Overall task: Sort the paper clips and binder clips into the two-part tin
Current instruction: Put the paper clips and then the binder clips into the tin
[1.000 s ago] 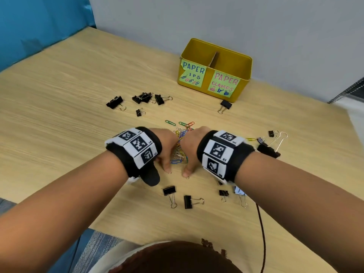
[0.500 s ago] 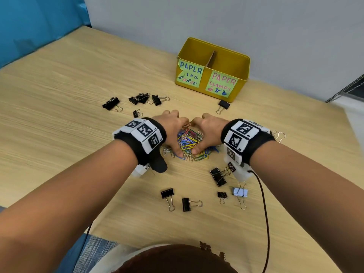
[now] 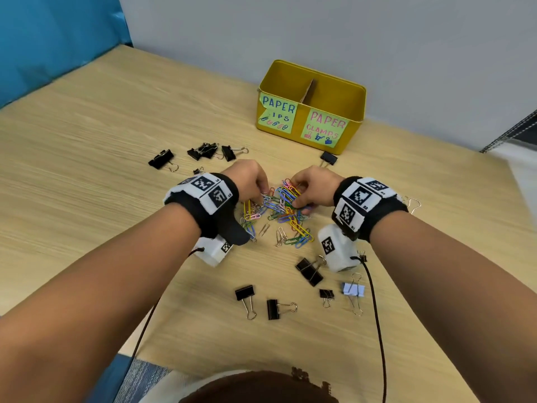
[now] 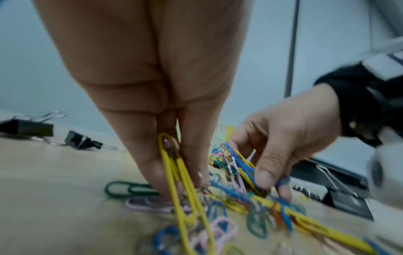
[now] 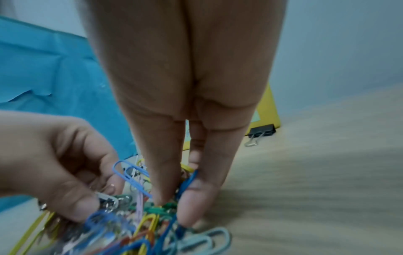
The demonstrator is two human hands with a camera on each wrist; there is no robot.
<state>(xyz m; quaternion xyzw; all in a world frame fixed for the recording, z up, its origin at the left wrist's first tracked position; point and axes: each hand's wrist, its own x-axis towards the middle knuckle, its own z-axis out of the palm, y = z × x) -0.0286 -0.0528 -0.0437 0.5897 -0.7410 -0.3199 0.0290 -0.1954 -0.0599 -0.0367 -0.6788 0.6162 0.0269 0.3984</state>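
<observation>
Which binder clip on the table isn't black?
The pale lavender binder clip on the table, nearest the right forearm; every other binder clip visible is black.

Even, soft indoor light fills the head view, sharp around the yellow tin [image 3: 311, 112], with faint shadows under the forearms and wide-angle bending toward the edges. Both wrist views are dimmer, bluish and motion-blurred; paper clips [image 4: 229, 203] nearest the lens smear out of focus.

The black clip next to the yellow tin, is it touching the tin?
Cannot tell. In the head view the black binder clip lies right at the tin's front corner, and the right wrist view is too blurred.
</observation>
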